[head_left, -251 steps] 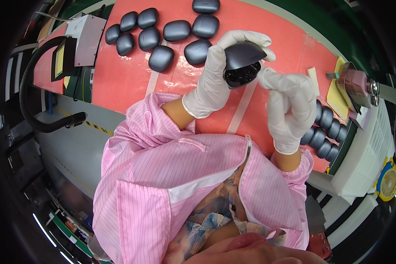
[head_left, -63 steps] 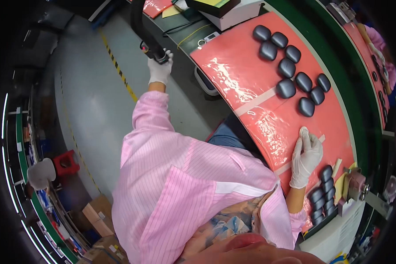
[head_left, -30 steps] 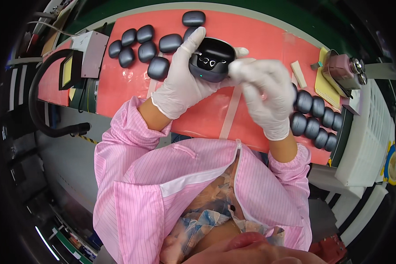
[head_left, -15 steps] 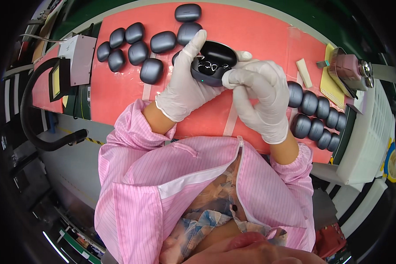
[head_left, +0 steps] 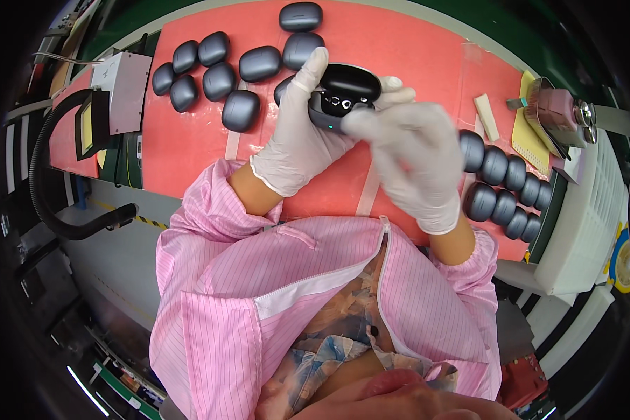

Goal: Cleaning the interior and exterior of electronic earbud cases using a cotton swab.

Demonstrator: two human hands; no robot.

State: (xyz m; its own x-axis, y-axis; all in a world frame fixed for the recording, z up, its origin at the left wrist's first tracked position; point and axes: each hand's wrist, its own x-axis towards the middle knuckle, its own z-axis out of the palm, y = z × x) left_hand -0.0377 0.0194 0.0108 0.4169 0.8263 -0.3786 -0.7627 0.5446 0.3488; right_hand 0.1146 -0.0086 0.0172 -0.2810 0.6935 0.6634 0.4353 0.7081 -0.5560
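My left hand (head_left: 295, 143), in a white glove, is closed around a dark earbud charging case (head_left: 323, 117). The case's lid stands raised, showing a glossy black inside with bright reflections, and a small green light glows on its front. At the case's right front corner is my right hand (head_left: 420, 161), also gloved. Motion smears its fingers, so I cannot make out whether they hold anything. Whether earbuds sit in the wells is hard to tell.
Several closed grey-blue cases (head_left: 241, 110) lie on the pink mat (head_left: 427, 56) at left and top. More cases (head_left: 495, 166) stand in two rows at right, near a whitish block (head_left: 486, 117), a yellow pad (head_left: 530, 143) and a metal holder (head_left: 539, 112). A black flexible hose (head_left: 42, 189) curves at left.
The case has shifted slightly right and its lid has tilted a little. My right hand, sharp and pinched before, is now blurred, with its fingertips slightly farther left across the case's front.
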